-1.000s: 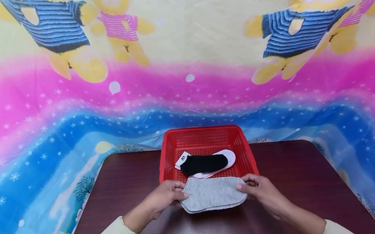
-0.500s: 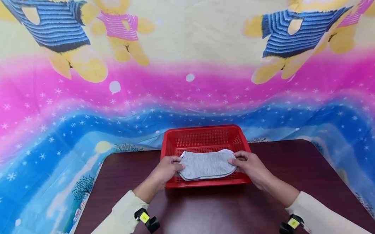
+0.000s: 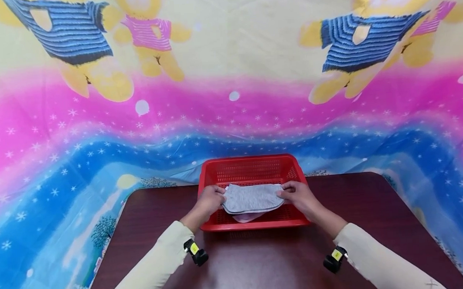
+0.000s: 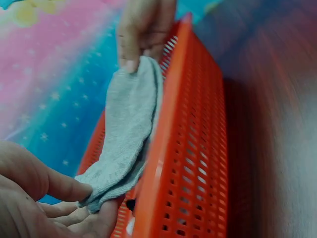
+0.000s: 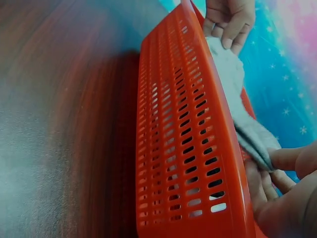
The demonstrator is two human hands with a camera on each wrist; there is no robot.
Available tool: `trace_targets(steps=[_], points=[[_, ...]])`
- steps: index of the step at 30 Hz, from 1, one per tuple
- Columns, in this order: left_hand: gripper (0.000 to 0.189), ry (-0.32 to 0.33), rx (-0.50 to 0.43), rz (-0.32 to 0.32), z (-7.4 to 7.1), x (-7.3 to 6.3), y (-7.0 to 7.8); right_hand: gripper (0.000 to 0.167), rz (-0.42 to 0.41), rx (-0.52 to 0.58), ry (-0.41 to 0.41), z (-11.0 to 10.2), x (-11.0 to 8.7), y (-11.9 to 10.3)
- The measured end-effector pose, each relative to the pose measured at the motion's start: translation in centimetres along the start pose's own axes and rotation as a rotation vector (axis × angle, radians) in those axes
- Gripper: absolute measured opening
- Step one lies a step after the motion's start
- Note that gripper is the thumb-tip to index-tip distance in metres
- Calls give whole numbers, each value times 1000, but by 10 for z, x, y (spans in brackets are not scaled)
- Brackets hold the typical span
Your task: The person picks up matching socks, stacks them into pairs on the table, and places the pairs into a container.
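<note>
A pair of grey socks, laid flat one on the other, stretches between my two hands inside the red plastic basket. My left hand pinches one end, thumb on top and fingers beneath, as the left wrist view shows. At the other end my right hand pinches the socks the same way. Under the grey pair a pale sock pokes out toward the front. The black sock seen earlier is hidden beneath the grey pair in the head view.
The basket stands near the back edge of a dark red-brown table. Behind it hangs a printed cloth with bears and snowflakes. Each sleeve carries a small black wrist camera.
Both hands have carried the grey socks forward from in front of the basket to over its inside, covering the black sock. The basket has hardly moved.
</note>
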State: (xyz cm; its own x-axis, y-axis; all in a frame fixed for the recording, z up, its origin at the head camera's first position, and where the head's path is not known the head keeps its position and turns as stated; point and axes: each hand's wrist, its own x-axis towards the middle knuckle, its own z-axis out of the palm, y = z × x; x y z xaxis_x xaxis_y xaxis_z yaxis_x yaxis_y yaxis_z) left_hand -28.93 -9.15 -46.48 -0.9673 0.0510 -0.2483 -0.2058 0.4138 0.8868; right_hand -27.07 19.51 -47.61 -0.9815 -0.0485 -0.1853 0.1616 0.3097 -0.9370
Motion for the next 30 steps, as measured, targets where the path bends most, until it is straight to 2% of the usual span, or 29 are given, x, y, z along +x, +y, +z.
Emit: trace_targets(steps=[6, 11, 17, 22, 26, 28, 30], points=[[18, 90, 252, 84, 8, 6, -4, 30, 24, -64, 43, 8, 9, 1], [21, 116, 356, 112, 12, 11, -6, 25, 32, -77, 55, 15, 17, 4], [25, 127, 400, 118, 16, 17, -12, 22, 61, -81, 85, 16, 26, 10], [28, 100, 386, 90, 17, 18, -16, 20, 84, -88, 121, 15, 29, 14], [16, 93, 386, 79, 16, 18, -19, 20, 101, -111, 102, 16, 28, 18], [16, 93, 397, 92, 16, 18, -21, 19, 113, -121, 96, 16, 28, 19], [25, 91, 421, 117, 16, 19, -24, 19, 123, -114, 93, 17, 28, 19]])
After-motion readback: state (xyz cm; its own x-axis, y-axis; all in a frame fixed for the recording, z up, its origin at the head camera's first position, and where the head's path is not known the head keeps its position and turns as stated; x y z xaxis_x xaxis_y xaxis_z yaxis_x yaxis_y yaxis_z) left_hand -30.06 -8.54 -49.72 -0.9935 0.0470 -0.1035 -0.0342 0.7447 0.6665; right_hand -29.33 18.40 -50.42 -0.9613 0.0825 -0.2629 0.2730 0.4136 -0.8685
